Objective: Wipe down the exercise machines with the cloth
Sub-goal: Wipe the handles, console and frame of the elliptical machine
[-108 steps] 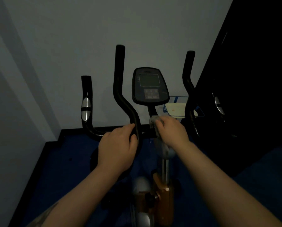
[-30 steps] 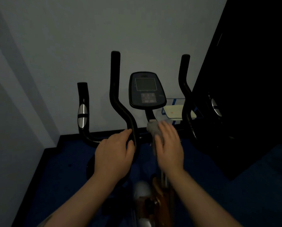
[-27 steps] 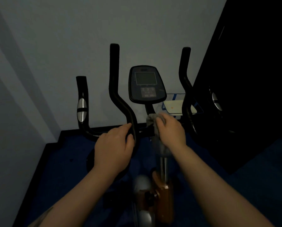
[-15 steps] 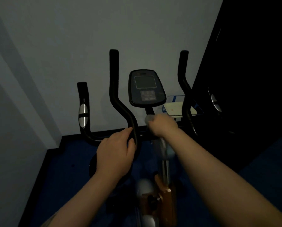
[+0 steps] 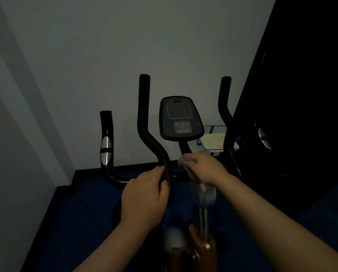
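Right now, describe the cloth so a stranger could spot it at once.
Find the exercise bike's console against the pale wall. Follow its black stem down to the handlebar; the right hand presses the cloth there. It is the only pale, crumpled thing among black bars.

I see glossy black handlebars (image 5: 144, 122), a smooth plastic console (image 5: 180, 117) with matt screen, shiny chrome grip sensor (image 5: 105, 150), brushed metal post (image 5: 203, 220), and a pale cloth (image 5: 183, 160), soft-looking, probably microfibre in this dim light.
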Tool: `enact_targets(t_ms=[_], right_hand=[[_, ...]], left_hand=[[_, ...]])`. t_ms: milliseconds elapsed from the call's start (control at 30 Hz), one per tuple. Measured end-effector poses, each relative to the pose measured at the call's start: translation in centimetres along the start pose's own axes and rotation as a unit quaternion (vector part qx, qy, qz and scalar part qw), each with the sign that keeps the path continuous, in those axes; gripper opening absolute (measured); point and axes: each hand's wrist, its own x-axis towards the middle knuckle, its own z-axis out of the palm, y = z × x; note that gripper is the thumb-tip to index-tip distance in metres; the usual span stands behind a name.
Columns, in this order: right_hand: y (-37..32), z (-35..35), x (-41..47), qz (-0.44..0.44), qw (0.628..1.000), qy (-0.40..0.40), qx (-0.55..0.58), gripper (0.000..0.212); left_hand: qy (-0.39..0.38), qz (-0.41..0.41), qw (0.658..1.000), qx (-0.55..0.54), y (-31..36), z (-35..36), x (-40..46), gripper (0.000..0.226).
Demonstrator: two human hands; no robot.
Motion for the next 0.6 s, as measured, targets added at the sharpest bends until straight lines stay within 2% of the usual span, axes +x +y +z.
enact_targets(t_ms=[100,200,267,300,367,467,533,600], right_hand=[[-0.8,-0.7,2.4,0.064,0.995,-0.066,-0.034,0.042],[-1.4,1.0,2.2,0.056,0.996,0.001,-0.070,0.039],[-0.2,1.9,-0.2,-0.005,0.996,0.079,-0.030,0.036],[0.4,1.9,-1.3,-0.027,0.996,0.087,0.000,0.035],[0.8,0.6,-1.0,-0.016,0.998,0.057,0.035,0.037],[-0.4,-0.3,1.6,0.064,0.997,-0.026,-0.033,0.041],[-1.0,0.9,1.6,0.048,0.996,0.026,-0.068,0.037],[0.0,3.3,-0.1,0.005,0.984,0.180,-0.004,0.030]], left_hand=[[-0.007,-0.013,1.000,-0.001,0.1,0.1,0.1,0.042],[-0.010,-0.015,1.000,-0.009,0.0,0.0,0.0,0.045],[-0.013,-0.014,1.000,-0.014,0.0,0.1,0.1,0.042],[-0.013,-0.012,1.000,-0.016,0.0,0.1,0.0,0.042],[-0.010,-0.011,1.000,-0.015,0.0,0.1,0.0,0.041],[-0.013,-0.018,1.000,-0.014,0.0,0.1,0.1,0.042],[-0.018,-0.019,1.000,-0.012,-0.1,0.2,-0.1,0.042],[-0.023,-0.014,0.999,-0.017,-0.1,0.1,-0.2,0.042]])
